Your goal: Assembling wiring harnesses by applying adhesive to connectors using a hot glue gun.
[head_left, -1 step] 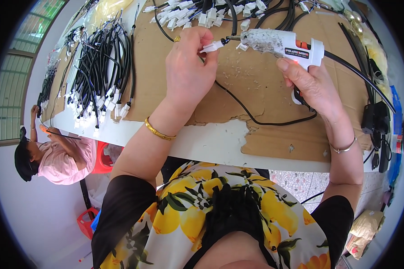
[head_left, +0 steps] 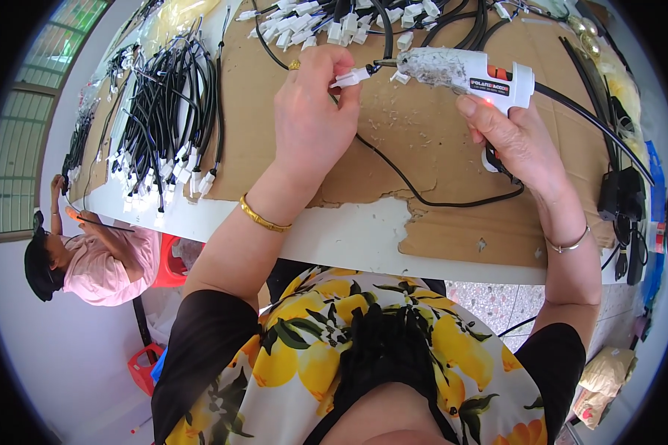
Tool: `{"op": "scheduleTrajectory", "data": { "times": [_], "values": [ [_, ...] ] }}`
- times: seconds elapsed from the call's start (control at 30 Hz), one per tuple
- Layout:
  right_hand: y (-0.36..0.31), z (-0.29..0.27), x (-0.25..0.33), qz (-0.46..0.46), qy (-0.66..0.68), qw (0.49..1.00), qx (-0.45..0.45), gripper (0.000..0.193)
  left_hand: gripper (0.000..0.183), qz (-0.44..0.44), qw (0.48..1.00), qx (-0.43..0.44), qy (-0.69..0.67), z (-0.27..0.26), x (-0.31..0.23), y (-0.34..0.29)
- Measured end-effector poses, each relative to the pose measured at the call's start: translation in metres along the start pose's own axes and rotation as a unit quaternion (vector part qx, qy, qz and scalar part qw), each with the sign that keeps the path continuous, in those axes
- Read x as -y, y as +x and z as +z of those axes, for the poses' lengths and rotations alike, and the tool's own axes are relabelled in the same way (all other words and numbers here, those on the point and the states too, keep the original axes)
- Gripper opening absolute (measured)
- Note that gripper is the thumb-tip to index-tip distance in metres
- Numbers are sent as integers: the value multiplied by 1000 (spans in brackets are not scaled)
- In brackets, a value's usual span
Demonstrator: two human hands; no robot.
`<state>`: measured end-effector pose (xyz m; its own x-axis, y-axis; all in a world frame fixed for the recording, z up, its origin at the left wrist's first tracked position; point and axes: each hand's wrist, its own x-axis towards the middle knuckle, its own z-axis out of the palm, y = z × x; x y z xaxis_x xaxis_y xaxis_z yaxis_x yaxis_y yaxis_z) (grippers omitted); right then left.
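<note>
Between thumb and fingers, my left hand (head_left: pixel 315 111) pinches a small white plastic connector (head_left: pixel 352 76) with dark wires at its right end. My right hand (head_left: pixel 516 141) is wrapped round the handle of a white hot glue gun (head_left: pixel 453 72), its barrel crusted with greyish residue. The gun's nozzle (head_left: pixel 386 64) meets the wire end of the connector, touching or nearly so. A small red light glows by my right thumb. From the bottom of the grip a thin black cord (head_left: pixel 453 203) loops back left across the cardboard.
Cardboard (head_left: pixel 453 159) covers much of the white table (head_left: pixel 334 241). Bundled black cables (head_left: pixel 167 111) with white connectors lie left; more white connectors (head_left: pixel 297 26) are piled at the far side. A black adapter (head_left: pixel 622 194) sits at right. Another person (head_left: pixel 100 259) works at far left.
</note>
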<state>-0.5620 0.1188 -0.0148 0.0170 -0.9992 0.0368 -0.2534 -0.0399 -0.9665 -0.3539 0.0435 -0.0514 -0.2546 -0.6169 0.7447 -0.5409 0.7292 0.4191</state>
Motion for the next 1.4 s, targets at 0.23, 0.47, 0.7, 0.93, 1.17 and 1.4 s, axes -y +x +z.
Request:
{"op": "scheduleTrajectory", "data": {
  "times": [0.23,0.47,0.7,0.93,1.17,1.4],
  "values": [
    [4,-3,-1,27,-8,999,27,31,26,108,994,-22,23,0,1,0],
    [7,-10,-9,58,-10,997,48,30,28,143,989,-21,30,1,1,1],
    [6,-11,-7,57,-15,996,69,29,28,134,990,-15,42,-1,2,1],
    [5,-9,-6,49,-8,997,65,32,28,116,992,-15,47,-1,2,0],
    [4,-8,-4,45,-8,998,54,37,25,92,995,-22,44,0,3,0],
    [2,-5,0,52,-16,998,41,39,24,2,999,-15,-28,1,3,-1]
  ]
}}
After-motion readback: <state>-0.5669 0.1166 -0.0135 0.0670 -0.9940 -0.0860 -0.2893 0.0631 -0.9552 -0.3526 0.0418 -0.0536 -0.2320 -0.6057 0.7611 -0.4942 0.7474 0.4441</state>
